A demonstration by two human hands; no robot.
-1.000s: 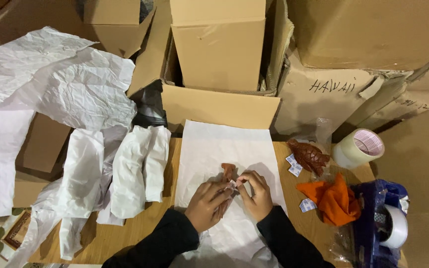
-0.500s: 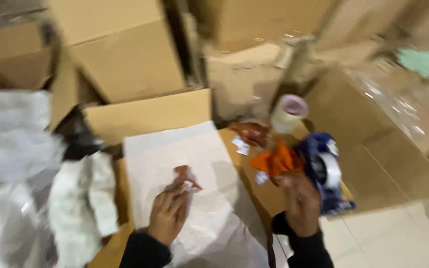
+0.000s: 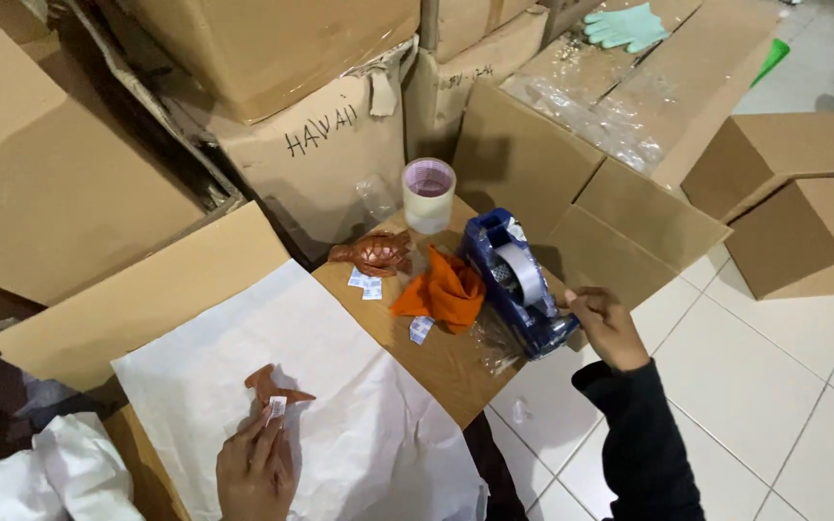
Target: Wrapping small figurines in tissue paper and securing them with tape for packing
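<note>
— Reporting hands first: where are they?

— Left hand [image 3: 255,470] lies flat, fingers together, pressing a small brown carved figure [image 3: 275,389] with a white tag onto the white wrapping paper [image 3: 340,405]. Right hand [image 3: 606,326] is at the front end of the blue tape dispenser [image 3: 520,280], fingers curled; whether it pinches tape, I cannot tell.

— Surroundings?

— On the counter [image 3: 446,362]: an orange cloth [image 3: 444,291] just beside the dispenser, a brown turtle figure [image 3: 375,253], small white packets [image 3: 367,284], a tape roll [image 3: 429,193] standing upright. Cardboard boxes [image 3: 272,58] behind.
</note>
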